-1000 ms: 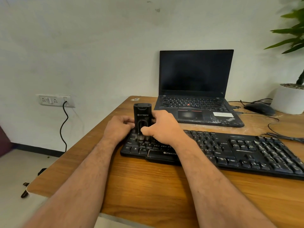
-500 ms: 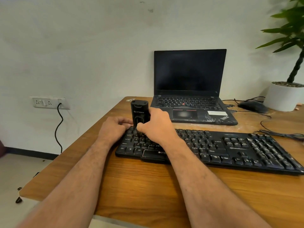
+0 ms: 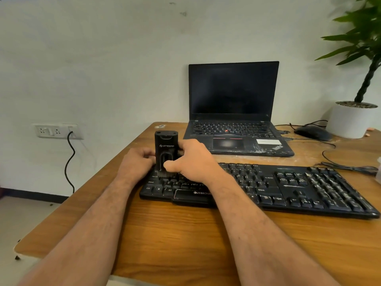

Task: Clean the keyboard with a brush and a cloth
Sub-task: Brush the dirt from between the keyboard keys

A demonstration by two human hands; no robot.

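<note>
A black keyboard (image 3: 288, 188) lies across the wooden desk (image 3: 185, 234). A black block-shaped brush (image 3: 166, 149) stands upright on the keyboard's left end, bristles down on the keys. My right hand (image 3: 191, 162) grips the brush from the right, thumb across its front. My left hand (image 3: 138, 163) sits at the keyboard's left edge with fingers curled against the brush's left side. No cloth is in view.
An open black laptop (image 3: 233, 112) stands behind the keyboard. A black mouse (image 3: 312, 133) and a white plant pot (image 3: 350, 119) are at the back right, with cables (image 3: 348, 167) trailing nearby. A wall socket (image 3: 56, 131) is at the left.
The brush has stayed on the keyboard's left end with both hands around it. The view has shifted slightly.
</note>
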